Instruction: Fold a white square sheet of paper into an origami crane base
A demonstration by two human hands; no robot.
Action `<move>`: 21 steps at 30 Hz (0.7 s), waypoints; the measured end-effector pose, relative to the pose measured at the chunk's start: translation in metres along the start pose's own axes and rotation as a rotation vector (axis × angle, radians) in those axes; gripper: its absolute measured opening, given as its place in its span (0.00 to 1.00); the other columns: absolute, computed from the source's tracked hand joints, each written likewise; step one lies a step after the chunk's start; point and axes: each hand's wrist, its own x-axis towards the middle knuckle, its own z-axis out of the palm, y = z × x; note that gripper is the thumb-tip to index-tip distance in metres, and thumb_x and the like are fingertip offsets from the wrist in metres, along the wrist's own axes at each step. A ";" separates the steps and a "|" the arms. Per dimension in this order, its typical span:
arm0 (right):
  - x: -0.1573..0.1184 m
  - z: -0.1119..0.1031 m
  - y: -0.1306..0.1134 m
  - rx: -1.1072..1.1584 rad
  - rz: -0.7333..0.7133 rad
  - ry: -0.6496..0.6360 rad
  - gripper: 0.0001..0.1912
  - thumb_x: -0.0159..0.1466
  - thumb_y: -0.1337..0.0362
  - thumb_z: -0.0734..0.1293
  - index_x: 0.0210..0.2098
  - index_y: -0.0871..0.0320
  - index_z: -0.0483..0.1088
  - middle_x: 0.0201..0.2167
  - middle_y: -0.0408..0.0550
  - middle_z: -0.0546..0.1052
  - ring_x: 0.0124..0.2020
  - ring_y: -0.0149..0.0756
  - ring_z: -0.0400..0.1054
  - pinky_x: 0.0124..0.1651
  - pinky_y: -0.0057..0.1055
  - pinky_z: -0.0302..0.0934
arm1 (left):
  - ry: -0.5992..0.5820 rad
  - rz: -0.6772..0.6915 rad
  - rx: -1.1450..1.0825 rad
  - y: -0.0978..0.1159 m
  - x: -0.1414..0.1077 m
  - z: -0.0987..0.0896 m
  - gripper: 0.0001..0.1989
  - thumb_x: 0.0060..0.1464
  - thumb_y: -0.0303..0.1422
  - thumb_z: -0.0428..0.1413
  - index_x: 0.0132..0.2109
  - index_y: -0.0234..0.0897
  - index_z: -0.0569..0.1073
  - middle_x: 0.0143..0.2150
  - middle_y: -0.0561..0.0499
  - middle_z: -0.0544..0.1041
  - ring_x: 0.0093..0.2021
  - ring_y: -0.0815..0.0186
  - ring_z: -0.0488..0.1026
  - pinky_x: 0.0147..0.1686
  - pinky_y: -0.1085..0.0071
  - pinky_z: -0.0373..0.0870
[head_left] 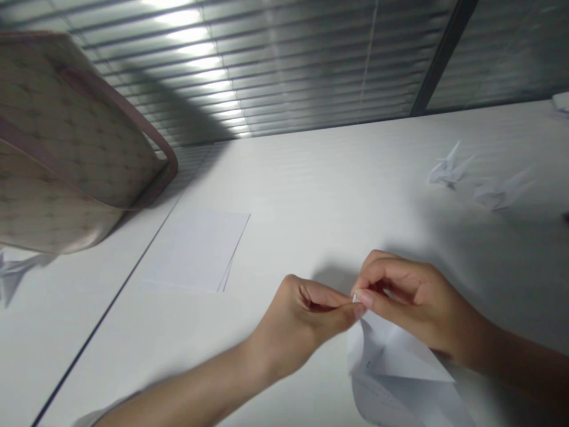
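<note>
A partly folded sheet of white paper (pixel 400 356) hangs from my fingertips at the lower right, with creases and a raised flap in it. My left hand (pixel 306 320) pinches its upper corner between thumb and forefinger. Right beside it, my right hand (pixel 409 296) grips the same corner, thumb on the near side. The tips of both hands touch or nearly touch there. The lower end of the paper runs out of view at the bottom edge.
Two folded paper cranes (pixel 448 169) (pixel 500 193) stand at the back right. Flat paper sheets (pixel 195 249) lie left of centre, by a dark table seam (pixel 111 302). A large handbag (pixel 75 142) stands at the upper left, near another folded paper piece (pixel 15 273). Blinds (pixel 288 65) line the back.
</note>
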 end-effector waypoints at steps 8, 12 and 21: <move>0.001 0.000 0.002 -0.023 0.013 0.014 0.05 0.60 0.69 0.65 0.28 0.56 0.72 0.27 0.44 0.70 0.29 0.31 0.65 0.31 0.27 0.60 | 0.015 0.010 -0.027 -0.001 -0.001 0.001 0.16 0.49 0.41 0.62 0.21 0.34 0.78 0.18 0.52 0.71 0.25 0.65 0.68 0.24 0.71 0.62; 0.002 -0.001 0.004 -0.046 0.000 -0.004 0.05 0.60 0.68 0.66 0.29 0.55 0.72 0.27 0.44 0.70 0.29 0.30 0.65 0.31 0.27 0.60 | 0.033 0.013 -0.017 -0.001 -0.001 0.000 0.16 0.49 0.41 0.62 0.22 0.33 0.79 0.19 0.51 0.72 0.24 0.67 0.67 0.24 0.71 0.61; 0.002 0.000 0.002 0.000 0.028 0.001 0.05 0.60 0.68 0.66 0.28 0.55 0.73 0.27 0.43 0.70 0.28 0.29 0.65 0.31 0.26 0.61 | 0.051 0.005 -0.084 -0.003 0.000 0.002 0.09 0.48 0.36 0.63 0.31 0.33 0.83 0.24 0.50 0.77 0.26 0.67 0.69 0.27 0.72 0.62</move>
